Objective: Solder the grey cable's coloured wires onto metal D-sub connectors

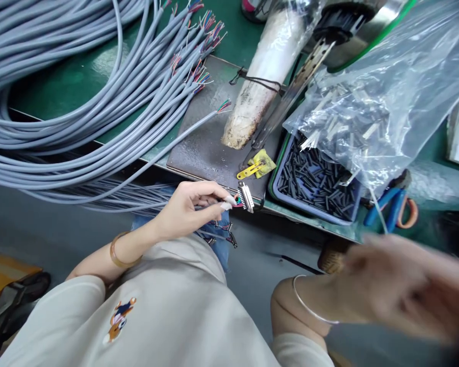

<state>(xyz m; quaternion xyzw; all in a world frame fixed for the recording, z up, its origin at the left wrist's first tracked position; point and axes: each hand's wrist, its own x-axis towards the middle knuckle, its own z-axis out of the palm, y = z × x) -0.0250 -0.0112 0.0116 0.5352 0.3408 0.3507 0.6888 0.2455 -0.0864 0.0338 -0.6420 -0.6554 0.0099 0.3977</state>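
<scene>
My left hand is closed, thumb and fingertips pinching the thin coloured wires just behind a multi-pin D-sub connector. This silver connector is tilted near the table's front edge, with red and green wires at its pins. At the lower right, my right hand is smeared by motion, and its fingers cannot be made out. A thin pale strand runs down from the clear bag towards that hand; whether the hand grips it is unclear. A dark rod with a thin tip shows left of the right forearm.
Grey cables with stripped coloured ends cover the left. A brown board bears a white roll and a yellow metal piece. A blue tray holds black tubing pieces beneath a bag of connectors. Blue-orange pliers lie right.
</scene>
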